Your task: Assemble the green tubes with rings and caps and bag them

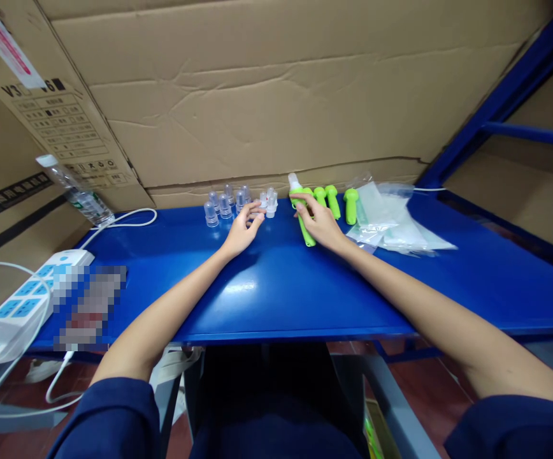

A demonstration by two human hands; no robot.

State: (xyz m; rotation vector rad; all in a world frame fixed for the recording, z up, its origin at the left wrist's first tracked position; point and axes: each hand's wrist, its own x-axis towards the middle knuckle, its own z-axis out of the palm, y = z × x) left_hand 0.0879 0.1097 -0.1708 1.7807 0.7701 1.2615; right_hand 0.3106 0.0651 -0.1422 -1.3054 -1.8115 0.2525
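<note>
One green handle (307, 236) sits in the right hand (323, 223), tilted, its pale tip (294, 181) standing just beyond the index finger and its lower end showing below the thumb. Handling it well, I judge, calls for a light, steady hold that keeps the tip free of the fingers, while the left hand (241, 238) takes just one small piece without knocking its neighbours. The right fingers close around the handle, index finger laid across its upper part and thumb pressed to the near side. The left fingers are loosely curled, thumb and forefinger only slightly parted; whether they pinch a small piece or only hover beside it, I cannot tell. Right at those left fingertips stand the whitish fittings (271, 205); just outward from the left fingers is a cluster of clear caps (211, 215). Past the right knuckles lie more green handles (351, 207), and farther out from those fingers, plastic bags (394, 220) spread over the blue table (248, 299).
</note>
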